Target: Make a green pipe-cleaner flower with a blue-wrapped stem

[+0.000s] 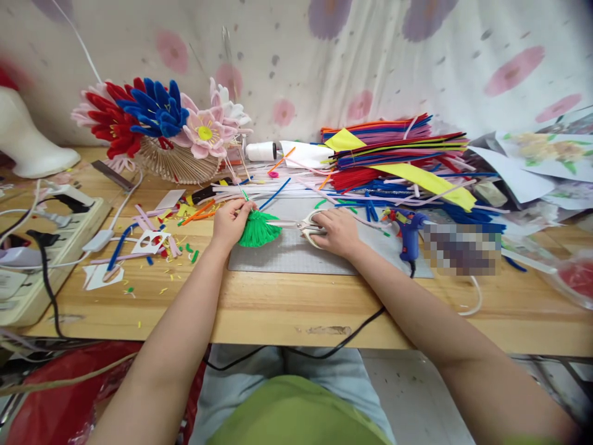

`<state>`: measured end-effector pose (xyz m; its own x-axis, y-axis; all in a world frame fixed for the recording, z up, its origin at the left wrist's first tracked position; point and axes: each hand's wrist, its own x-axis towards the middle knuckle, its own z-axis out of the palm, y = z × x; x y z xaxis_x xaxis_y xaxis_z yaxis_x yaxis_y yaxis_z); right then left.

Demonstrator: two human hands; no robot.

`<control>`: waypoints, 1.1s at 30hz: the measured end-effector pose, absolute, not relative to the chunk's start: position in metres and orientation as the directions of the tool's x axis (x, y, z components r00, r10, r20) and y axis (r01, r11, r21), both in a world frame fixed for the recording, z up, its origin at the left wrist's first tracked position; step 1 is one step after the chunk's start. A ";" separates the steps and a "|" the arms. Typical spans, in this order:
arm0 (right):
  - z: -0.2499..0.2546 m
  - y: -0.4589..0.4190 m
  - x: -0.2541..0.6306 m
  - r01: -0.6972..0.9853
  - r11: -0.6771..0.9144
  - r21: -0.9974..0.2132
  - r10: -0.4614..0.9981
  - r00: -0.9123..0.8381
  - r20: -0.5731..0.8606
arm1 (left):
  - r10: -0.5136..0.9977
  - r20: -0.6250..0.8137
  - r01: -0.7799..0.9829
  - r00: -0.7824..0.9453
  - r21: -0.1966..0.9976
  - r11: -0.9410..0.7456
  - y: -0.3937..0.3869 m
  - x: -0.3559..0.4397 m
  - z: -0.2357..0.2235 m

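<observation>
My left hand (230, 221) pinches the top of a green pipe-cleaner tuft (259, 230) that fans out over a grey cutting mat (296, 254). My right hand (337, 231) is closed on the white handles of a pair of scissors (303, 225). The scissor blades point left and reach the green tuft. Both forearms stretch over the wooden table's front edge (278, 321).
A blue glue gun (408, 232) stands right of my right hand, its black cord running off the table. A big pile of coloured pipe cleaners (393, 154) lies behind. Pipe-cleaner flowers in a basket (157, 123), a power strip (50, 241) and scraps sit left.
</observation>
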<state>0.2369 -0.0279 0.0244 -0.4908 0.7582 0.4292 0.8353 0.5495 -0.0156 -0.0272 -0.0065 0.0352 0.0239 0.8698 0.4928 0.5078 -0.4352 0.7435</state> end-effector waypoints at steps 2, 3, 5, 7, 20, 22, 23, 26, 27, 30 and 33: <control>0.025 -0.026 0.232 0.832 0.554 -0.002 0.746 -0.496 0.445 | 0.878 0.479 0.484 -0.001 0.768 -0.419 -0.007 -0.026 0.035; 0.026 -0.025 0.230 0.831 0.556 0.002 0.742 -0.498 0.449 | 0.882 0.472 0.480 -0.002 0.774 -0.413 -0.008 -0.025 0.035; 0.027 -0.022 0.227 0.825 0.565 0.009 0.736 -0.508 0.447 | 0.886 0.463 0.480 0.003 0.777 -0.408 -0.009 -0.024 0.034; 0.027 -0.021 0.224 0.819 0.574 0.015 0.732 -0.521 0.438 | 0.889 0.458 0.478 0.011 0.778 -0.407 -0.009 -0.023 0.033; 0.023 -0.020 0.226 0.828 0.560 0.005 0.768 -0.522 0.372 | 0.891 0.454 0.447 0.028 0.792 -0.417 -0.010 -0.022 0.032; 0.022 -0.019 0.227 0.827 0.562 0.007 0.766 -0.523 0.375 | 0.896 0.443 0.426 0.014 0.808 -0.406 -0.010 -0.021 0.033; 0.022 -0.019 0.228 0.827 0.562 0.012 0.764 -0.524 0.377 | 0.899 0.438 0.418 0.009 0.815 -0.401 -0.011 -0.020 0.033; 0.022 -0.019 0.229 0.826 0.563 0.037 0.758 -0.534 0.375 | 0.901 0.434 0.410 0.004 0.821 -0.397 -0.011 -0.019 0.034; 0.022 -0.019 0.229 0.825 0.563 0.047 0.756 -0.538 0.373 | 0.900 0.436 0.410 0.005 0.820 -0.400 -0.012 -0.019 0.034; 0.022 -0.019 0.229 0.824 0.563 0.070 0.751 -0.545 0.372 | 0.898 0.439 0.408 0.017 0.817 -0.407 -0.011 -0.019 0.033; 0.023 -0.019 0.228 0.827 0.556 0.080 0.753 -0.543 0.373 | 0.902 0.431 0.410 0.026 0.819 -0.403 -0.010 -0.020 0.032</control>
<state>0.2282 -0.0192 0.0225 -0.5425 0.7529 0.3726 0.8270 0.5564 0.0800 -0.0202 -0.0101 0.0323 0.0257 0.9021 0.4307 0.4095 -0.4025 0.8187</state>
